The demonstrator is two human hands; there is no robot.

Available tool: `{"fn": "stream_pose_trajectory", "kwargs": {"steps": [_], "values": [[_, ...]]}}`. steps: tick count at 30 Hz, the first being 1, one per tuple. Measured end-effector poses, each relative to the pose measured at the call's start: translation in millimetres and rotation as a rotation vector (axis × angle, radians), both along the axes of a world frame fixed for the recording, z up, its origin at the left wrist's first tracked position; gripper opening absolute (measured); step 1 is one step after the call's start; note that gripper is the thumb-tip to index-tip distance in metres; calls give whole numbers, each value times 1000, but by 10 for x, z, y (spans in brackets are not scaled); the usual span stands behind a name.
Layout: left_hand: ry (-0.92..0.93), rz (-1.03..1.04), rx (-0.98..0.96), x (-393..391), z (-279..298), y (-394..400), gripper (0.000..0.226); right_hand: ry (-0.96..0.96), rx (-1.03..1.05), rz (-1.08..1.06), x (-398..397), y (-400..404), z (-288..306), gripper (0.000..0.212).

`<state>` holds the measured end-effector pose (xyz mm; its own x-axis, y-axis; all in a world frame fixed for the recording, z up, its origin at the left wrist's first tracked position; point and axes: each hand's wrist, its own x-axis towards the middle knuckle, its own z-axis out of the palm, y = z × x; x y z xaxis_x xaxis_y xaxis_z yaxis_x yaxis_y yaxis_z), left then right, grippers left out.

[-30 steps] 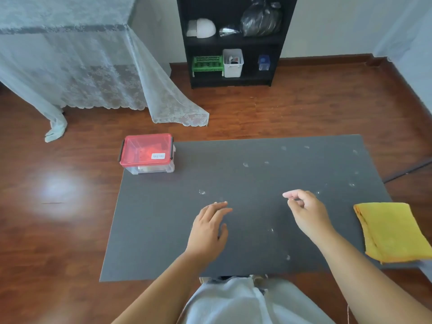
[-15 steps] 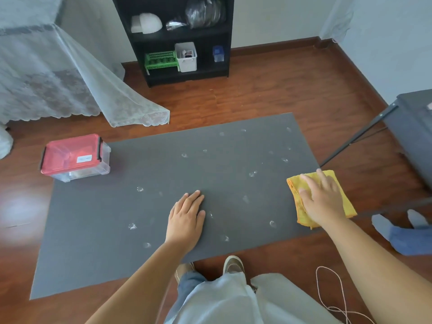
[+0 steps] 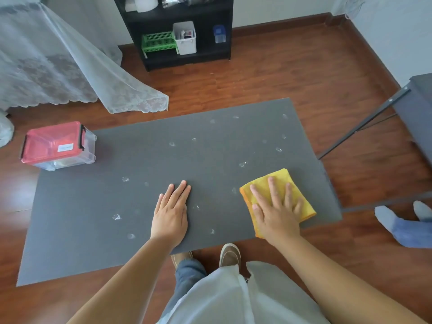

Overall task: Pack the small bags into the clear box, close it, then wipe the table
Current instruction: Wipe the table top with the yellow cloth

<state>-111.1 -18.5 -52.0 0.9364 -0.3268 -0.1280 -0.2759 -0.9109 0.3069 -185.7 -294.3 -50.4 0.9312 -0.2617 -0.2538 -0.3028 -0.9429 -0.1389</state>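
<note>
The clear box (image 3: pixel 70 157) with its red lid shut and black latches stands at the far left corner of the grey table (image 3: pixel 93 218). My right hand (image 3: pixel 275 211) lies flat with fingers spread on a folded yellow cloth (image 3: pixel 282 177) near the table's right front. My left hand (image 3: pixel 171 213) rests palm down on the bare table top near the front middle, holding nothing. Several small water spots (image 3: pixel 125 179) are scattered over the table.
A black shelf (image 3: pixel 182 31) with a green basket and small bins stands at the back. A lace curtain (image 3: pixel 77 73) hangs at the left. A second grey table (image 3: pixel 418 106) and another person's socked feet (image 3: pixel 406 220) are at the right.
My right hand reached to the yellow cloth, pressed on it and slid it left, further onto the table. The view turned right. My left hand stayed flat on the table.
</note>
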Motion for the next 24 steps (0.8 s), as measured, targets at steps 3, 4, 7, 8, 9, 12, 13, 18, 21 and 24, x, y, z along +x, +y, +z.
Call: {"fn": "stream_pose_trajectory", "kwargs": {"steps": [3, 4, 7, 8, 9, 12, 13, 18, 21, 24], "values": [[-7, 2, 2, -2, -2, -2, 52, -56, 24, 131, 142, 314, 8, 50], [-10, 1, -1, -1, 3, -3, 53, -79, 27, 186, 202, 397, 3, 50], [-10, 1, -10, -7, 0, 0, 54, -99, 26, 353, 370, 563, -25, 54], [-8, 3, -9, -9, -3, 0, 54, -89, 26, 382, 413, 583, -38, 57], [-7, 6, -7, -5, -8, 1, 53, -74, 30, 385, 449, 587, -51, 59], [-4, 13, -1, 4, -17, 2, 51, -54, 42, 281, 484, 510, -88, 60], [-3, 14, -3, 2, -17, 1, 51, -60, 36, 231, 477, 455, -99, 60], [16, 90, -107, 11, 51, -155, 47, -49, -56, 17, 378, -23, -141, 59], [4, 32, -137, 76, 109, -427, 46, -21, -71, -84, 360, -350, -167, 64], [9, -18, -140, 262, 130, -686, 45, -25, -47, -192, 452, -557, -154, 66]]}}
